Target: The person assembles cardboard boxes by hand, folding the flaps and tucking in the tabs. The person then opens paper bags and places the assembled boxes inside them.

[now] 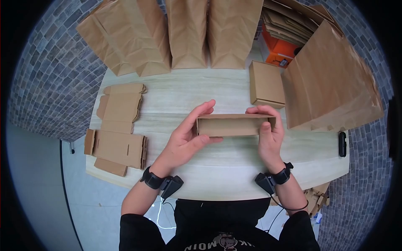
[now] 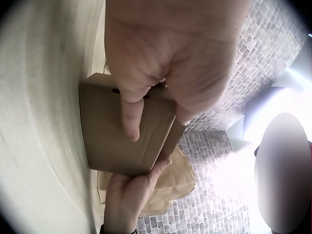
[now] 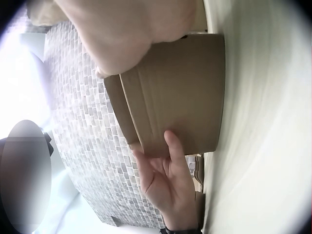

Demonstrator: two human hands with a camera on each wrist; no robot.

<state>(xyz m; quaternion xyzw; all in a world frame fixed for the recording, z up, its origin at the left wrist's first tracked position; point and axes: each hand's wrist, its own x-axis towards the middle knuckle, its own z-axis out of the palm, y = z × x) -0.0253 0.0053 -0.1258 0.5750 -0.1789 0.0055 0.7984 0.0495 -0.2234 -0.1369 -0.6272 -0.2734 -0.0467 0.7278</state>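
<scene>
Between my two hands a brown cardboard box (image 1: 234,125) stands on the table, its long narrow opening facing up and its inside bare. My left hand (image 1: 184,140) grips the left end, thumb near the front corner and other fingers round the back. One finger of that hand lies along the box's front wall in the left wrist view. At the opposite end my right hand (image 1: 271,140) holds the box, its thumb over the front edge and its fingers behind. Both wrist views show the creased front wall (image 3: 190,92) upright, with its lower edge at the tabletop.
Flattened cardboard boxes (image 1: 119,146) lie at the left. A small closed box (image 1: 266,85) sits at the back right, beside a big paper bag (image 1: 331,83). More paper bags (image 1: 188,37) line the back. An orange box (image 1: 278,50) carries stacked cardboard. A black object (image 1: 342,144) lies near the right edge.
</scene>
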